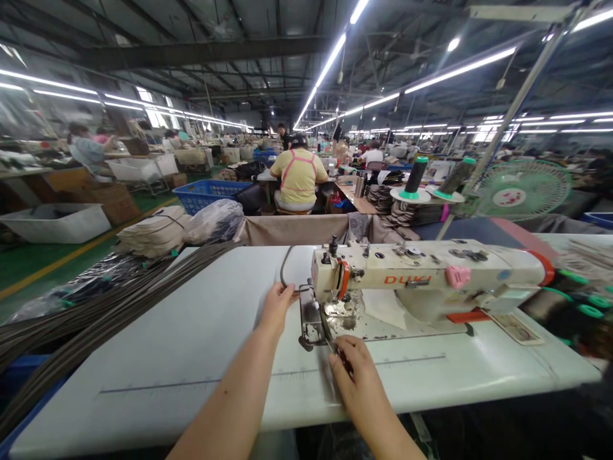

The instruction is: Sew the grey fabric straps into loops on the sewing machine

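A white sewing machine (431, 271) stands on the pale table, its needle area (338, 309) at the left end. My left hand (278, 306) is closed at the left side of the machine head, its fingertips pinching a dark strip (286, 263) that curves up behind them. Just in front of the needle area, my right hand (353, 370) is curled round a small dark tool with a thin metal tip, perhaps scissors or a pick. The tip points toward the machine's metal plate; the fingers hide most of the tool.
A bundle of long dark strips (119, 294) runs over the table's left side. Behind the table are a blue basket (211, 195), stacked pieces (156, 231) and a seated person (299, 176). Thread cones (416, 177) and a green fan (524, 190) stand at the right.
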### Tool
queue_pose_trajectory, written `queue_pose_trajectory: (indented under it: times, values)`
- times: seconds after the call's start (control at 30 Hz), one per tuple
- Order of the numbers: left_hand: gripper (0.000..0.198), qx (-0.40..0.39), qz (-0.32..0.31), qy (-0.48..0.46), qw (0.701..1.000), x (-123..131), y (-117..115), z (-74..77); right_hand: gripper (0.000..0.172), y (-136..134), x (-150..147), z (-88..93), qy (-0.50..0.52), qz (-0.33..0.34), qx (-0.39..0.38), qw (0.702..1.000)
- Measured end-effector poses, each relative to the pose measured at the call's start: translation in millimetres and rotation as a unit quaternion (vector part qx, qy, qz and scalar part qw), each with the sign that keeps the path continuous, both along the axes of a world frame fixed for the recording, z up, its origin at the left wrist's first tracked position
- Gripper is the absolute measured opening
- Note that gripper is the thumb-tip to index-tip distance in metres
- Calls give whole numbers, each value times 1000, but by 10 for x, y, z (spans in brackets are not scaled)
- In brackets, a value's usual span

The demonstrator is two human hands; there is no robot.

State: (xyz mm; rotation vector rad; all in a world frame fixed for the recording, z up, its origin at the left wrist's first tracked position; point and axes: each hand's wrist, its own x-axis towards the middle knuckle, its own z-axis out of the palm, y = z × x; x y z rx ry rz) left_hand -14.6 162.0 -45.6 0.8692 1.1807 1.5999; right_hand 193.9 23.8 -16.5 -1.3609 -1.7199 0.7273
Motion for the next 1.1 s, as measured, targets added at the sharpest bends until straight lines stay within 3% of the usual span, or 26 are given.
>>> queue_pose_trajectory:
  times: [0.1, 0.17, 0.33, 0.43, 0.67, 0.9, 1.1]
  values:
    - [45, -10, 3, -21, 1000, -104, -241, 16, 26, 25, -119, 56, 35, 34, -38, 998]
    - [44, -12, 6, -16, 1000, -167, -412, 33, 28, 48, -206, 63, 78, 74, -107, 988]
    - [40, -15, 19, 31, 999, -304, -807, 85, 53, 145, -433, -6, 249, 136, -283, 916]
    - [39, -13, 18, 73, 997, -366, -1004, 116, 63, 240, -546, -36, 294, 139, -321, 889]
    - [31, 21, 36, 163, 986, -476, -1355, 109, 65, 469, -741, -11, 303, 170, -356, 867]
    - [27, 25, 48, 190, 980, -560, -1568, 118, 67, 529, -889, 38, 280, 212, -357, 866]
    - [34, 1, 58, 192, 980, -634, -1655, 183, 49, 462, -871, 93, 202, 195, -282, 918]
